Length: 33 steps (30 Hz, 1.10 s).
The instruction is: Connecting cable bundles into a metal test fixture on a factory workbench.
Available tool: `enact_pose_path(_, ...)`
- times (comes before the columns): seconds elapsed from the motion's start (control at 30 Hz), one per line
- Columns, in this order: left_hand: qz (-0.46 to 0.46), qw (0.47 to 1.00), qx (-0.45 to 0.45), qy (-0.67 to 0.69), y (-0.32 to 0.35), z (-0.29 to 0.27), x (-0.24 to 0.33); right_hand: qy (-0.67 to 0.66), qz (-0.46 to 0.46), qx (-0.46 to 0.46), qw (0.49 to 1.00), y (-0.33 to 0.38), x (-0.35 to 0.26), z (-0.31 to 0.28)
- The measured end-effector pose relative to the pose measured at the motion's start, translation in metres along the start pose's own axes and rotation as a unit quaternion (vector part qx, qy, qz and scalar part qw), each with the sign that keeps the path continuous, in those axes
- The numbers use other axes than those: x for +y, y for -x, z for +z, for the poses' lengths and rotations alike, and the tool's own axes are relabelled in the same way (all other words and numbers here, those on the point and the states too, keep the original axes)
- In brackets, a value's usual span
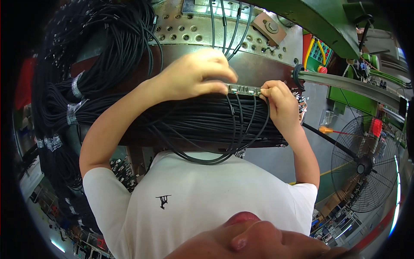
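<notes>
A narrow metal mould insert (244, 90) with several small slots lies crosswise in front of me. Black cables (233, 114) hang from its slots and loop down toward my shirt. At its right end my right hand (282, 103) is closed, thumb and finger pinched on a cable end at the last slot. My left hand (200, 75) is over the insert's left end, fingers curled and smeared by motion; whether it holds anything is hidden. Beneath both hands lies a thick bundle of straight black cables (202, 125).
Large coils of black cable (125, 47), tied with clear wrap (73, 112), pile up at the left. Beyond is a perforated metal plate (183, 30) with several cables over it and a bolted block (269, 28). A green machine arm (315, 21) and a fan (364, 166) stand to the right.
</notes>
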<state>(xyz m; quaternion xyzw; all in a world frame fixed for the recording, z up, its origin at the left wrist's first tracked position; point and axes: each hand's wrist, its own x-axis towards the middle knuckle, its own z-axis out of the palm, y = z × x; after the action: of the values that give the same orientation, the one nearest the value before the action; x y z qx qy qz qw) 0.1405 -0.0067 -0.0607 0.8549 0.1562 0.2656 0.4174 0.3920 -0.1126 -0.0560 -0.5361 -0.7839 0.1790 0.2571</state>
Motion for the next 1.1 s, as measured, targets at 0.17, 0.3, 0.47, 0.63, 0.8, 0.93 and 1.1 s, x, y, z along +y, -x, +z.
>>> enact_pose_path(0.17,-0.286,0.886,0.274,0.242,-0.032,-0.025,-0.029,-0.045,0.024,-0.056,0.997,-0.002,0.001,-0.011)
enact_pose_path(0.3,-0.133,0.834,0.183,0.503,-0.053,-0.001,-0.104,-0.057,-0.028,-0.074,0.995,-0.07,0.013,-0.033)
enact_pose_path(0.47,-0.327,0.766,0.236,0.501,-0.071,0.013,-0.031,0.439,-0.252,0.128,0.853,-0.157,0.113,-0.016)
enact_pose_path(0.63,-0.311,0.715,0.172,0.602,-0.067,0.007,-0.031,0.345,-0.148,0.111,0.92,-0.195,0.142,0.032)
enact_pose_path(0.8,-0.302,0.695,0.172,0.63,-0.057,0.0,-0.006,0.258,-0.06,0.116,0.957,-0.186,0.164,0.021)
enact_pose_path(0.93,-0.39,0.669,0.172,0.609,-0.02,0.0,0.049,0.096,0.069,0.095,0.988,-0.135,0.012,0.0)
enact_pose_path(1.1,-0.342,0.668,0.138,0.647,0.03,-0.014,0.082,-0.04,-0.012,0.041,0.998,-0.108,0.019,-0.006)
